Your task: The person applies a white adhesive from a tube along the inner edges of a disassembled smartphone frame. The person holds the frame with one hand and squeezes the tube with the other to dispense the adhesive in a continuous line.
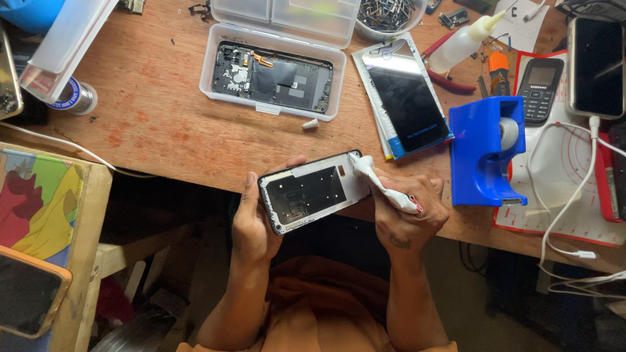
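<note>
- Far left: a roll of solder wire [77, 98] stands on the wooden table [163, 130], beside a white plastic lid.
- Left hand [251, 225] is closed around the near-left end of a phone frame [313, 191], thumb along its left edge; frame is held just over the near table edge, open side up, tilted slightly.
- Far of the frame: clear plastic case [270, 78] holding an opened phone body (board exposed).
- Right hand [407, 212] grips a small white glue tube [385, 186] tightly, its tip touching the frame's far-right corner.
- Right of the case: a replacement screen [407, 98] lying on its packet.
- Further right: blue tape dispenser [486, 150], then a keypad phone [540, 88] on a mat.
</note>
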